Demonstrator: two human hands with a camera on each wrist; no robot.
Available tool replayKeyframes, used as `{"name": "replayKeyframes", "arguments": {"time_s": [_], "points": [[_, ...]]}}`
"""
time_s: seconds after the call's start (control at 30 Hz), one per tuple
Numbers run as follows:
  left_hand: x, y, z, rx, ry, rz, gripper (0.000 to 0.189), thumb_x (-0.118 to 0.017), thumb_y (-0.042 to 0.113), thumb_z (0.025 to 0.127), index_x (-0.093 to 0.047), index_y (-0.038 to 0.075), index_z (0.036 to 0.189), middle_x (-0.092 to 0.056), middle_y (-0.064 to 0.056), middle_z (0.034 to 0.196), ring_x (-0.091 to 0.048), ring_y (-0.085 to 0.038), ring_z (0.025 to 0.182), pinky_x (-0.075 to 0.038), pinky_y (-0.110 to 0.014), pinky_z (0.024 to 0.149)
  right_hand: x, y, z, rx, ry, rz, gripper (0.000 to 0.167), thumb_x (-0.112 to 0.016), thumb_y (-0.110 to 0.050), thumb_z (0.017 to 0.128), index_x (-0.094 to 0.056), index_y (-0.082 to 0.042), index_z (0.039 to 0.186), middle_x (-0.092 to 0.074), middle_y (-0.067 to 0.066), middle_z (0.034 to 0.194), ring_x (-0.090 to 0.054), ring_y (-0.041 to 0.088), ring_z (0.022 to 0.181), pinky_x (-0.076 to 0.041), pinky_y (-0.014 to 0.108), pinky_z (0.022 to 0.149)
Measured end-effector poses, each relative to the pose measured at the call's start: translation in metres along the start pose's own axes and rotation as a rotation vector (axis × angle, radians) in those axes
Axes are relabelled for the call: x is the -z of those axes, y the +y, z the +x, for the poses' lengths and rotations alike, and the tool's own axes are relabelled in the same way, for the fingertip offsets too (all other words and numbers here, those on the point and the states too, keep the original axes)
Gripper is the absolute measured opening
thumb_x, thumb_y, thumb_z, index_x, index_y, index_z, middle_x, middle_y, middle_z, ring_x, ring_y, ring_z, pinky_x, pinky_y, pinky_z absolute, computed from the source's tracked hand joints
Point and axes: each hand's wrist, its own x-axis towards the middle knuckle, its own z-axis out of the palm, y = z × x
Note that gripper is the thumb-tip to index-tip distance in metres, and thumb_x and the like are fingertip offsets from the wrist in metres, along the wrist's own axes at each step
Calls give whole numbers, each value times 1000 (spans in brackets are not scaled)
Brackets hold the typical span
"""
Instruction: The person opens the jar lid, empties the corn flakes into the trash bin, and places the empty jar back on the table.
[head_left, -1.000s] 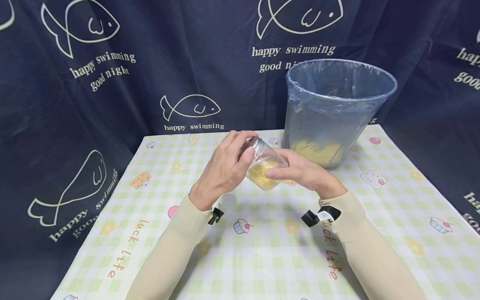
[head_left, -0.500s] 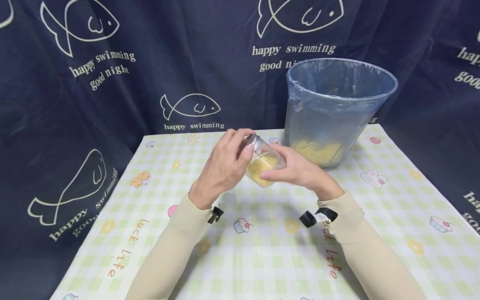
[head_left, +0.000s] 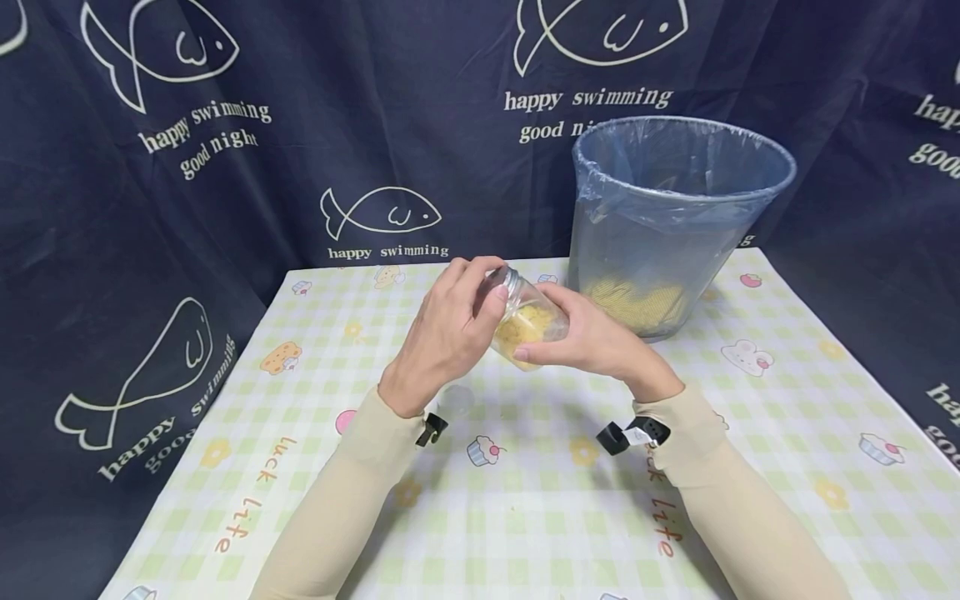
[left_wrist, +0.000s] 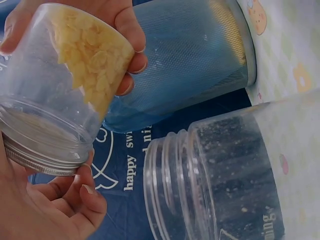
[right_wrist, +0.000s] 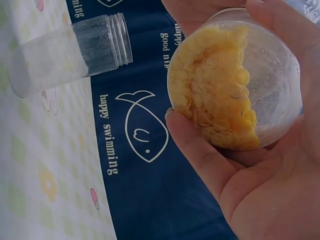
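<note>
Both hands hold a clear jar (head_left: 530, 327) above the table, tilted with its lidded end up to the left. Yellow flakes (left_wrist: 95, 55) lie in part of it. A silver screw lid (left_wrist: 45, 162) caps the jar, and my left hand (head_left: 444, 335) grips it with curled fingers and thumb. Around the jar's body wraps my right hand (head_left: 600, 340), its thumb across the near side. The right wrist view looks at the jar's bottom (right_wrist: 215, 90). Nearby is a lidless clear jar (right_wrist: 70, 55) with a threaded neck; in the head view it barely shows beside the left wrist.
A tall mesh bin (head_left: 637, 242) lined with a clear bluish bag stands at the table's back right, yellow showing through its lower part. A checked cloth (head_left: 525, 517) covers the table. Behind hangs a dark blue curtain (head_left: 300, 150) with fish prints.
My right hand has shifted left and slightly up on the jar, and the jar has risen a little to the left. My left hand keeps its hold on the lid.
</note>
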Motion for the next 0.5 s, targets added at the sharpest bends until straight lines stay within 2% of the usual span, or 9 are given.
{"name": "replayKeyframes", "arguments": {"time_s": [0.23, 0.5], "points": [[1, 0, -1, 21, 1, 9, 49, -38, 49, 101, -64, 19, 130, -56, 2, 100, -52, -13, 85, -47, -31, 74, -2, -1, 0, -14, 40, -46, 66, -90, -32, 76, -58, -16, 131, -69, 7, 107, -66, 24, 90, -56, 37, 78], [1, 0, -1, 21, 2, 13, 49, -39, 49, 101, -64, 18, 131, -58, 2, 102, -52, -13, 87, -48, -32, 77, -3, -1, 0, -15, 50, -38, 67, -91, -32, 76, -58, -18, 132, -69, 6, 109, -66, 24, 91, -57, 38, 79]]}}
